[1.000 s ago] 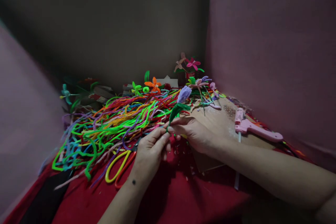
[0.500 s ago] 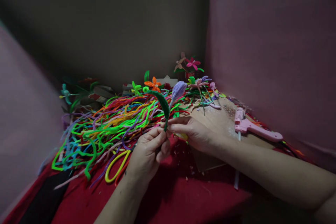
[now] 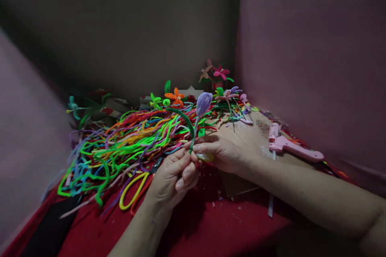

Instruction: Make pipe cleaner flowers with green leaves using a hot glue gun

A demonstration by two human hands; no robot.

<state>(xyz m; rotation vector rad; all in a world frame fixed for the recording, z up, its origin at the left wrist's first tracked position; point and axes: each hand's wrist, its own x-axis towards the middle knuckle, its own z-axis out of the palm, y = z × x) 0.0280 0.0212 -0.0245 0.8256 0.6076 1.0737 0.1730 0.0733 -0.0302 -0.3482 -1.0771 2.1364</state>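
Note:
A purple pipe-cleaner flower (image 3: 204, 105) stands upright on a pale stem between my two hands. Beside it a dark green pipe-cleaner leaf (image 3: 184, 117) curves off to the left. My left hand (image 3: 177, 172) pinches the lower stem, its fingers closed. My right hand (image 3: 220, 150) closes thumb and forefinger on the stem just above, where leaf and flower meet. The stem's bottom end is hidden by the fingers. Under my left wrist lie scissors with yellow and orange handles (image 3: 132, 188).
Many colourful pipe cleaners (image 3: 129, 140) are heaped left of my hands. A pink glue gun (image 3: 286, 144) with a glue stick lies on a brown board (image 3: 238, 136) at right. Finished flowers, among them an orange one (image 3: 175, 96), stand behind. Scraps dot the red cloth (image 3: 205, 225).
The purple flower has turned more upright and shifted slightly left. The green leaf has tilted further to the left. Both hands keep their hold on the stem.

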